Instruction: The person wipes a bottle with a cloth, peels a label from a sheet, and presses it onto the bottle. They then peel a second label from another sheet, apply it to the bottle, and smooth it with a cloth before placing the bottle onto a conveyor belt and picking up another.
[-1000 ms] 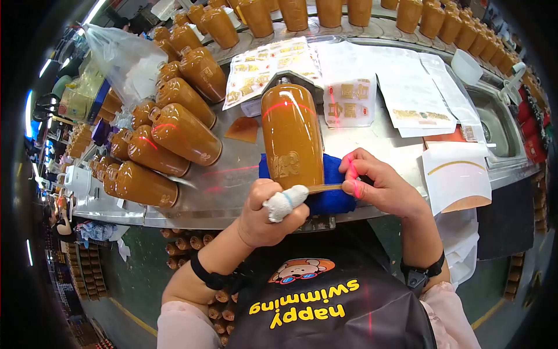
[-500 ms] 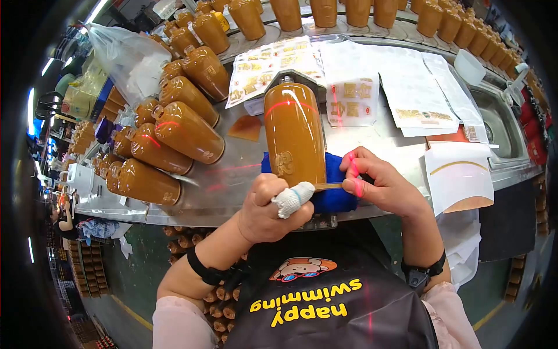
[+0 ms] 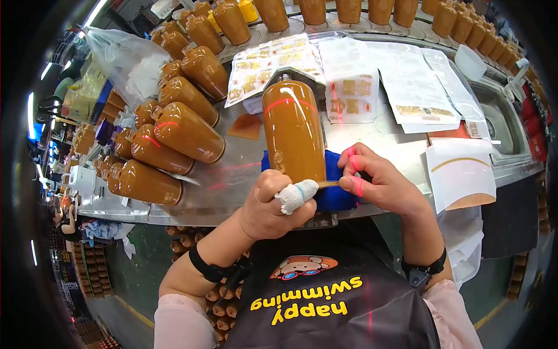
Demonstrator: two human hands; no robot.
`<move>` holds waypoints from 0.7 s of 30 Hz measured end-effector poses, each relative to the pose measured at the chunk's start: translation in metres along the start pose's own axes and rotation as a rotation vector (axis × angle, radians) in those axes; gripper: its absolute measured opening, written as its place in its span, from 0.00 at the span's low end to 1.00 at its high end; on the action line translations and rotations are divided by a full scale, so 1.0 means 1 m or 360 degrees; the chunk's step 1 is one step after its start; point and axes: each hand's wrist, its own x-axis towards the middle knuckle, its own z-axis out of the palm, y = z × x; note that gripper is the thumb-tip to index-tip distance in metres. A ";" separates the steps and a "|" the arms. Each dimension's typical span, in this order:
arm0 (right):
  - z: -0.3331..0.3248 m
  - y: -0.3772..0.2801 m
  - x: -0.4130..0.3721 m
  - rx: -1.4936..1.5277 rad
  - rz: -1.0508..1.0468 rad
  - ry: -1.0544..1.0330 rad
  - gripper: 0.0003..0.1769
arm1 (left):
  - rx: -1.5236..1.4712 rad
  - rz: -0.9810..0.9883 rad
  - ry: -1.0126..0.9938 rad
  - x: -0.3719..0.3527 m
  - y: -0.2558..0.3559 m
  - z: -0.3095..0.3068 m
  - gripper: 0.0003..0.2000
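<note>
Head view: the bottle (image 3: 293,131) lies over the blue cloth (image 3: 343,200). The left hand (image 3: 264,206) closes on the strip (image 3: 329,184) at its base; the right hand (image 3: 386,185) pinches the free end—light, even tension (no twist) should keep it straight.

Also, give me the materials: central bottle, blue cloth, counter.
Central bottle: glossy glazed ceramic, perhaps coated glass, from its opaque brown and sharp highlights. Blue cloth: matte fabric, apparently, from its soft folds. Counter: probably smooth stainless steel, from its grey, blurry reflections.
</note>
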 end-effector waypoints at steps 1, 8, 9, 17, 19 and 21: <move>0.000 -0.003 0.000 -0.0001 -0.0006 0.0002 0.12 | -0.0025 -0.0019 -0.0008 -0.001 -0.002 0.001 0.10; 0.000 -0.006 0.001 0.0025 0.0112 -0.0032 0.13 | 0.0069 -0.0181 -0.0003 -0.010 0.007 -0.003 0.12; 0.001 -0.005 0.002 0.0005 0.0098 -0.0027 0.13 | 0.0043 -0.0159 -0.0004 -0.010 0.004 -0.002 0.12; 0.002 -0.009 0.003 -0.0007 0.0068 -0.0004 0.13 | -0.0006 -0.0189 0.0001 -0.012 0.004 -0.002 0.11; 0.002 -0.006 0.003 -0.0034 0.0075 -0.0006 0.12 | 0.0004 -0.0245 0.0029 -0.019 0.007 0.002 0.11; 0.003 -0.005 0.005 -0.0055 0.0075 -0.0017 0.12 | -0.0065 -0.0231 0.0069 -0.019 0.007 0.003 0.14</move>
